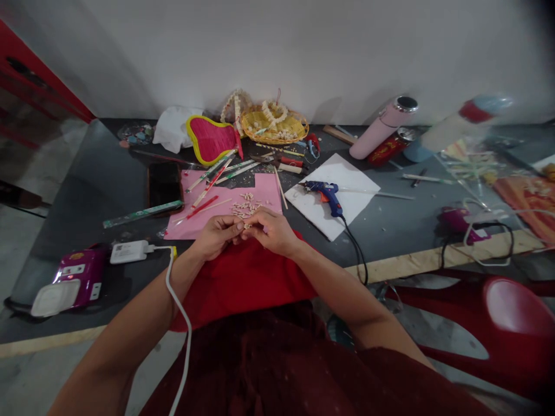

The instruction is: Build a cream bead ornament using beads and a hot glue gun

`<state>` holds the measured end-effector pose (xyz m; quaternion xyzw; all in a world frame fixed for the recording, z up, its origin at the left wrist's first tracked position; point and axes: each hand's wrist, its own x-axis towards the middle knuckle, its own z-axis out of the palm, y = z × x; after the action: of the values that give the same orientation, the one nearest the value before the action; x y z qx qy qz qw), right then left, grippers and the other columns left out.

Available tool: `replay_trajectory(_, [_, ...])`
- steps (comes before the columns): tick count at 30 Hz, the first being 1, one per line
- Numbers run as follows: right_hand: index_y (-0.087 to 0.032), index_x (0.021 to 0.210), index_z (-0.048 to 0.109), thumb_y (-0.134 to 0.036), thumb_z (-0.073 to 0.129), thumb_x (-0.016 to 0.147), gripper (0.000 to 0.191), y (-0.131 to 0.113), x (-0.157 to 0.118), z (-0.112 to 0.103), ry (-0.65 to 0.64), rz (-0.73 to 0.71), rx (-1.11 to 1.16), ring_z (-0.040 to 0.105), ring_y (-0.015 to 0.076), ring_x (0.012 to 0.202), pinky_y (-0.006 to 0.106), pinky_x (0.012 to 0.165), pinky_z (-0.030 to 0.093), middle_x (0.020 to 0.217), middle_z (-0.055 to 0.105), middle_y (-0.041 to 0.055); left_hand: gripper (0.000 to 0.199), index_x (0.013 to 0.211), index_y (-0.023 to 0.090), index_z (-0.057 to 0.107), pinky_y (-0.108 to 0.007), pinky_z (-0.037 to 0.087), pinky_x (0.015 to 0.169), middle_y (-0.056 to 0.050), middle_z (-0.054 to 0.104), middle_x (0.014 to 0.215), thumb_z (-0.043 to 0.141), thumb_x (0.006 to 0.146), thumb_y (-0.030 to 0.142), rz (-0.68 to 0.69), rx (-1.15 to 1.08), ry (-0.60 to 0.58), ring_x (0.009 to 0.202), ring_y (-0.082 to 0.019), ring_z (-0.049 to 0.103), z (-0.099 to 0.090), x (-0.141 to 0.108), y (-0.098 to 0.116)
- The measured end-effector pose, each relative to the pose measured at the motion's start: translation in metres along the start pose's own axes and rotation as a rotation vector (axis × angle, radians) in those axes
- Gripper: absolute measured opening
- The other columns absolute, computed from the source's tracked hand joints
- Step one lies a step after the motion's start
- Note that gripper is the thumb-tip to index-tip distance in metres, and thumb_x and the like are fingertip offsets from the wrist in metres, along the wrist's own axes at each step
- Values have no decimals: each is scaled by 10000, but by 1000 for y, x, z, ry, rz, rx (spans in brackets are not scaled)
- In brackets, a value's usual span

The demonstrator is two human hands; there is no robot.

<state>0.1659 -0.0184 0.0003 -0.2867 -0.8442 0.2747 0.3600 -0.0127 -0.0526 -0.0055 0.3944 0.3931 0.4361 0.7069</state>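
Note:
My left hand [220,236] and my right hand [272,232] meet at the table's front edge, fingertips pinched together. Between them is a small cluster of pale pieces [247,226], partly covered by the fingers. Just beyond the fingers, several small pale pieces [246,205] lie on a pink sheet [267,188]. Below both hands a red cloth [254,280] covers the lap. To the right, a blue glue gun [330,199] rests on a white sheet [338,173].
A yellow wicker basket [273,137] stands at the back by the wall. A phone [165,186] and a purple device [84,274] are on the left. At the back right are a pink bottle [381,130] and a red can [392,147]. A white cable [184,315] crosses my left forearm.

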Motion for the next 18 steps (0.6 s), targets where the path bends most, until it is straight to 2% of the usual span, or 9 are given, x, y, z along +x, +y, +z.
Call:
replay_trajectory(7, [-190,876,597,-246,578,843,68,1,0,2,-22,15,15,586,130,772,253,722,481,805,618,24,228,721,102,668,-186,381,479,-38,618,632,722,698,322,-6,-14,31,507,-69,482,1,1,0])
replay_trajectory(15, [-211,1044,594,-265,547,865,193,6,-2,4,2,-54,39,608,144,859,294,787,501,920,654,46,227,695,112,665,-177,374,482,-25,610,605,725,692,331,29,-35,44,510,-64,487,3,1,1])
replay_trajectory(18, [-208,1027,603,-268,541,871,179,4,-2,3,1,-56,62,611,138,854,283,777,503,900,660,44,222,722,112,668,-176,371,488,-29,618,621,718,702,328,40,-10,31,517,-62,487,2,1,-1])
